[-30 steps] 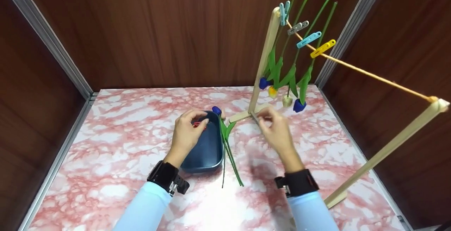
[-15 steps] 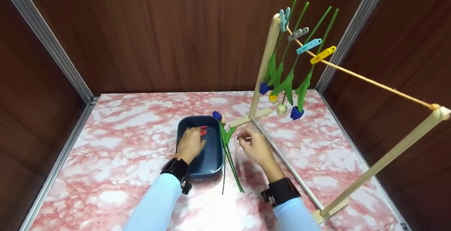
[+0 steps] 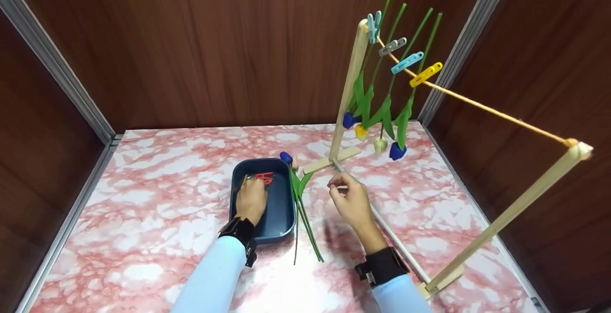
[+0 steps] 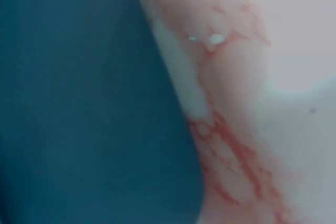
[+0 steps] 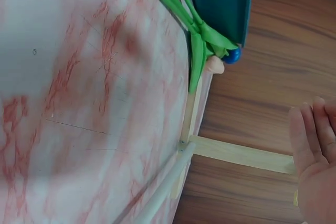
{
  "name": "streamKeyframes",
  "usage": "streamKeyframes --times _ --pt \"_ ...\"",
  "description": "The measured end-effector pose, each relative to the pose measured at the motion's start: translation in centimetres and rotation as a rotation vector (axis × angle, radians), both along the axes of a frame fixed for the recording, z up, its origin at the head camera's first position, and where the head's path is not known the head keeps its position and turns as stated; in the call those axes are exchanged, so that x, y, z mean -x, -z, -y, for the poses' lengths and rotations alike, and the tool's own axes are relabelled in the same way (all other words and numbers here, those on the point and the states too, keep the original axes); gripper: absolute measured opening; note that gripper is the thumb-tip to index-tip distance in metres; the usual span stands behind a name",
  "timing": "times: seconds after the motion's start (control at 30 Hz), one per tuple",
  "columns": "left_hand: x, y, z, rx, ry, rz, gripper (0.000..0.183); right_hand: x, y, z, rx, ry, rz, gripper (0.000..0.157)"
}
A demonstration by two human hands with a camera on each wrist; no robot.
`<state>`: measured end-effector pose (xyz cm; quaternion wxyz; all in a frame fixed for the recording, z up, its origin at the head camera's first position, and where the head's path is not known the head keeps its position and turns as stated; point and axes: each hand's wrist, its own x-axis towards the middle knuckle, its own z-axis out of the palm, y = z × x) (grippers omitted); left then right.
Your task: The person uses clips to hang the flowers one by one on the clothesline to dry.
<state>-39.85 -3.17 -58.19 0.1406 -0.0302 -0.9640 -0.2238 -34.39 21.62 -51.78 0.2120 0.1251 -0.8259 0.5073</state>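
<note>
My left hand (image 3: 251,198) reaches down into a dark blue bin (image 3: 281,213), its fingertips hidden below the knuckles. Red clothespins (image 3: 264,178) lie just beyond it, and a small yellow piece (image 3: 245,179) shows by the fingers. I cannot tell if this hand holds anything. Over the table right of the bin, my right hand (image 3: 352,201) has loosely bent fingers and no visible object; in the right wrist view that hand (image 5: 317,156) is at the right edge. Between the hands lie long-stemmed artificial tulips, one blue (image 3: 286,157) and one pale pink (image 3: 294,164).
A wooden stand (image 3: 351,88) carries an orange cord (image 3: 496,112). Light blue, grey and yellow (image 3: 426,75) clothespins hold several tulips upside down at its far end. A pale rod (image 3: 401,244) joins the stand's feet. Brown panels (image 3: 238,50) enclose the marbled table (image 3: 157,198).
My left hand first hovered over the bin with a red clothespin near its fingers, then lowered into it and shifted left. My right hand came away from the stand's base, down toward the tulips.
</note>
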Motion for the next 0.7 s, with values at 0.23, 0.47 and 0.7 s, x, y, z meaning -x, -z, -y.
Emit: streamKeyframes --times 0.23,0.47,0.7 --pt "0.7 0.2 -0.5 0.066 0.032 -0.062 0.017 -0.2 0.4 0.1 0.014 0.011 -0.018 0.011" --pt "-0.4 0.0 -0.7 -0.041 0.017 0.053 0.010 -1.0 0.8 -0.3 0.010 0.026 -0.033 0.015" --pt "-1.7 -0.3 -1.2 -0.074 -0.032 0.148 0.015 -1.6 1.4 -0.6 -0.016 0.045 -0.032 0.016"
